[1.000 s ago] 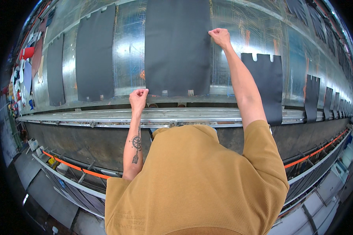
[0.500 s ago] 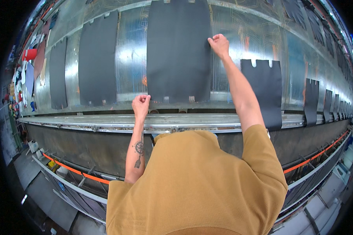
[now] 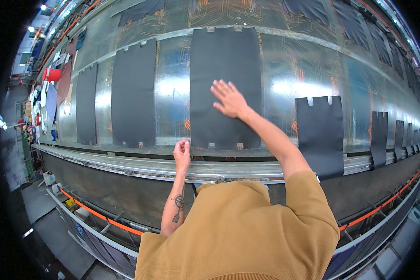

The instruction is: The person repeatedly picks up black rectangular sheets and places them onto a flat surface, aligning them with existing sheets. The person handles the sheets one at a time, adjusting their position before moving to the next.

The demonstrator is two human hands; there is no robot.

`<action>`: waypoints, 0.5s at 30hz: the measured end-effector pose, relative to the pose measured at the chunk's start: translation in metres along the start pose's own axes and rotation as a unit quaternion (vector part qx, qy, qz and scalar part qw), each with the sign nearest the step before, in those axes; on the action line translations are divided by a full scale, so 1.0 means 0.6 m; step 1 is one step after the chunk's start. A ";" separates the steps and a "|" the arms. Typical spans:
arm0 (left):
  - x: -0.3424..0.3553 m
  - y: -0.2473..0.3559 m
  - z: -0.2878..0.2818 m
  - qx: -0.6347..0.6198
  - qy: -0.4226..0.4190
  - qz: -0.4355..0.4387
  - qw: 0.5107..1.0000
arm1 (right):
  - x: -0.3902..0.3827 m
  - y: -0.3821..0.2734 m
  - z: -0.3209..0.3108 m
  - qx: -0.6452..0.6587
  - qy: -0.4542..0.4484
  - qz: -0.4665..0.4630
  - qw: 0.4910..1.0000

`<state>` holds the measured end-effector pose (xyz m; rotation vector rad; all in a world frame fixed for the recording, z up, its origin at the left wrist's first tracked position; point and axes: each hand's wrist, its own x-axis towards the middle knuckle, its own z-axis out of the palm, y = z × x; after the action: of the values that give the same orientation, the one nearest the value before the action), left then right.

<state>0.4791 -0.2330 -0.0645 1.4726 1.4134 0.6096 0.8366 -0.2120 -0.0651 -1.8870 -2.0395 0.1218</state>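
Observation:
My right hand [image 3: 228, 99] lies spread with fingers apart on the middle of a large dark grey sheet [image 3: 223, 56], which is flat on the shiny metal tabletop [image 3: 172, 95]. My left hand [image 3: 181, 154] is closed at that sheet's lower left corner; whether its fingertips grip the edge is hard to tell. A similar sheet [image 3: 133, 93] and a narrower one [image 3: 86, 105] lie to the left. On the right, a notched sheet [image 3: 319, 133] hangs over the front rail [image 3: 205, 168].
More dark pieces [image 3: 350, 25] line the far side and continue rightward. A red container [image 3: 52, 74] and assorted cloths [image 3: 50, 102] crowd the far left end. Below me runs a lower rack with an orange bar [image 3: 98, 212].
My right hand has left the sheet's right edge and opened out onto its middle. My left hand stays by the lower corner. The whole scene has shifted lower and rightward in view.

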 end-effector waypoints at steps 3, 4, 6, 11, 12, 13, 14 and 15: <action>0.009 -0.003 -0.010 -0.046 -0.035 -0.014 0.998 | 0.060 0.015 0.010 -0.022 0.053 0.076 0.995; 0.003 -0.004 -0.012 -0.071 -0.029 -0.024 0.997 | 0.064 -0.012 0.013 -0.012 0.038 0.062 0.997; -0.007 -0.010 -0.017 -0.114 -0.017 -0.029 0.993 | 0.034 -0.099 0.021 0.006 0.008 0.035 0.999; 0.019 -0.016 -0.004 -0.152 0.001 -0.050 0.987 | -0.097 -0.290 0.067 0.162 -0.046 -0.096 0.981; 0.011 -0.009 -0.004 -0.141 0.018 -0.041 0.989 | -0.099 -0.294 0.063 0.188 -0.043 -0.119 0.974; 0.009 0.000 -0.002 -0.128 0.033 -0.033 0.991 | -0.099 -0.293 0.059 0.214 -0.039 -0.140 0.966; 0.010 0.009 0.002 -0.088 0.060 -0.008 0.994 | -0.099 -0.265 0.053 0.213 -0.040 -0.109 0.970; 0.007 0.020 0.012 -0.041 0.075 0.013 0.996 | -0.098 -0.218 0.031 0.211 -0.048 -0.080 0.973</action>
<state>0.4915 -0.2296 -0.0579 1.4063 1.4690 0.7997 0.7095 -0.2799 -0.0552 -1.4776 -2.0200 0.5666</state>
